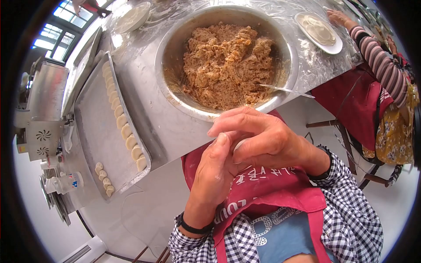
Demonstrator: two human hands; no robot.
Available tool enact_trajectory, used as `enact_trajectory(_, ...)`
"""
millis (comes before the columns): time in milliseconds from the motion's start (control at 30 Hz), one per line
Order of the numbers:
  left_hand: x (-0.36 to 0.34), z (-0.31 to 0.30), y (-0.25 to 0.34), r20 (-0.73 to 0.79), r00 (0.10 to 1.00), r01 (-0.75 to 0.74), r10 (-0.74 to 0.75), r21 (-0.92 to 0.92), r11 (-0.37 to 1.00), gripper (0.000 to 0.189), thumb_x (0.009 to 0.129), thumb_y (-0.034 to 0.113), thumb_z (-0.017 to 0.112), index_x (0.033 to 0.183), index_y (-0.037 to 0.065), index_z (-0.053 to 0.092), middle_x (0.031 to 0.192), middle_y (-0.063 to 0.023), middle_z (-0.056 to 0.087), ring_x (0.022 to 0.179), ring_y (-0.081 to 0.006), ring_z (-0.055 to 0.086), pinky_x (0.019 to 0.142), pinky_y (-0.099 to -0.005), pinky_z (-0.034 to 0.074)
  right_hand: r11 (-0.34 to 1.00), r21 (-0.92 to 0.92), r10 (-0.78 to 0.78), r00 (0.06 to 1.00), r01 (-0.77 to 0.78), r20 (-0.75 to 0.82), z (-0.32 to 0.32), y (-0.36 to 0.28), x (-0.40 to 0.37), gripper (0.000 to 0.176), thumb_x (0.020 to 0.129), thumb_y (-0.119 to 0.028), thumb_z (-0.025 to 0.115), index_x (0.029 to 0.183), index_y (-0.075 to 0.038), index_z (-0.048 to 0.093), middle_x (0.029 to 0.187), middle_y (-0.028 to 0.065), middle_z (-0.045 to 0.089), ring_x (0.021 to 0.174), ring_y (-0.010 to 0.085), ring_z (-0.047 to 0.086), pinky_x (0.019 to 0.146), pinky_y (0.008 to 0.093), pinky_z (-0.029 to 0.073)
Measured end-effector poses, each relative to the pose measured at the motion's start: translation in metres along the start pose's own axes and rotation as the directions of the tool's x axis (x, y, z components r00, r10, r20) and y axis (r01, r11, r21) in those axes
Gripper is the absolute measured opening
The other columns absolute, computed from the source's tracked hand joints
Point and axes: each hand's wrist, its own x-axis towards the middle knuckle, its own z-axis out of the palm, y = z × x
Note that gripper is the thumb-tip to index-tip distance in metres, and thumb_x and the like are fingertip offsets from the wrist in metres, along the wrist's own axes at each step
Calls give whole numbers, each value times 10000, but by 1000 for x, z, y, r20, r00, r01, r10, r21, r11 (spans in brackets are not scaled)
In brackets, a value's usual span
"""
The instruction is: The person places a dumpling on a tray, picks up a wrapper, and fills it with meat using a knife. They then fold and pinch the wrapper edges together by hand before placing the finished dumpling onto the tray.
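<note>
Just past the near rim of a large metal bowl (pixel 291 65), my two hands are pressed together in front of the red apron. My left hand (pixel 209 168) is closed, its thumb and fingers meeting those of the other hand. Over it curls my right hand (pixel 274 138), also closed, with bent fingers. A small pale patch shows between the fingers, but whatever they hold is hidden. Brown minced filling (pixel 228 65) fills the bowl, and a thin metal utensil (pixel 287 90) leans out over its right rim.
On the left lies a metal tray (pixel 98 127) with a row of dumplings (pixel 126 130) along its right side and several smaller ones at the near corner. A plate of pale dough (pixel 318 30) and another person's arm (pixel 381 61) are at right. A white bowl (pixel 133 17) stands behind.
</note>
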Motion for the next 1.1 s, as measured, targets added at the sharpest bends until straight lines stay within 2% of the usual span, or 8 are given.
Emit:
enact_trajectory(200, -1, 4, 4, 1, 1000, -25, 25, -19, 1000, 551, 963, 348, 278, 1273, -104, 336, 1247, -183, 440, 1147, -251, 470, 942, -345, 422, 1000, -12, -19, 1000, 19, 18, -1, -1, -1, 208, 580, -69, 729, 744, -81, 602, 1144, 130, 529, 1021, 290, 553, 820, 391, 467)
enact_trajectory(300, -1, 5, 5, 1, 999, -43, 43, -49, 998, 537, 963, 338, 275, 1270, -96, 346, 1242, -191, 444, 1154, -257, 466, 941, -351, 422, 950, 255, 203, 978, -183, -54, 4, -4, -6, 265, 585, -26, 739, 825, -74, 636, 1186, 156, 504, 1029, 262, 558, 803, 362, 495)
enact_trajectory(467, -3, 4, 3, -23, 997, -76, 74, -76, 994, 518, 963, 326, 272, 1263, -87, 359, 1241, -206, 450, 1155, -270, 467, 955, -367, 407, 994, 73, 86, 994, -81, -73, -2, -5, -7, 319, 590, 26, 738, 885, -48, 642, 1222, 175, 472, 1013, 254, 575, 804, 332, 513)
enact_trajectory(600, -2, 2, 2, 10, 997, -70, 71, -101, 992, 509, 966, 326, 270, 1259, -79, 371, 1246, -209, 449, 1166, -271, 456, 969, -380, 388, 974, 217, 108, 980, -71, -166, 6, -4, -9, 281, 610, -3, 737, 869, -52, 642, 1202, 173, 492, 995, 253, 586, 795, 336, 507)
enact_trajectory(800, 1, 3, -3, -51, 994, -101, 95, -126, 987, 506, 970, 341, 260, 1237, -66, 399, 1268, -183, 438, 1169, -258, 449, 960, -380, 389, 996, -24, -88, 989, 86, -121, 1, 3, -6, 228, 623, 2, 723, 828, -45, 635, 1186, 181, 502, 1030, 228, 578, 772, 315, 512)
enact_trajectory(900, 1, 0, -3, -5, 993, -115, 116, -172, 978, 499, 972, 344, 255, 1224, -57, 413, 1258, -169, 448, 1159, -251, 453, 957, -381, 387, 999, -35, 0, 987, -6, -163, 6, -7, -5, 167, 706, -109, 711, 840, -43, 634, 1151, 245, 518, 1026, 333, 547, 829, 412, 468)
enact_trajectory(967, 2, 1, -2, 11, 991, -127, 132, -198, 972, 496, 973, 347, 254, 1219, -50, 419, 1247, -164, 457, 1151, -248, 458, 957, -382, 387, 976, 180, 176, 934, -124, -310, 13, -11, -6, 177, 707, -119, 712, 845, -44, 631, 1136, 237, 533, 1022, 344, 547, 843, 431, 451)
enact_trajectory(1100, 4, 0, -6, 8, 993, -107, 114, -288, 952, 495, 973, 357, 252, 1207, -41, 431, 1231, -156, 473, 1116, -241, 480, 935, -373, 402, 951, 306, 139, 946, -44, -294, 10, -4, -10, 218, 684, -92, 727, 873, -36, 633, 1153, 233, 523, 1039, 341, 545, 847, 431, 463)
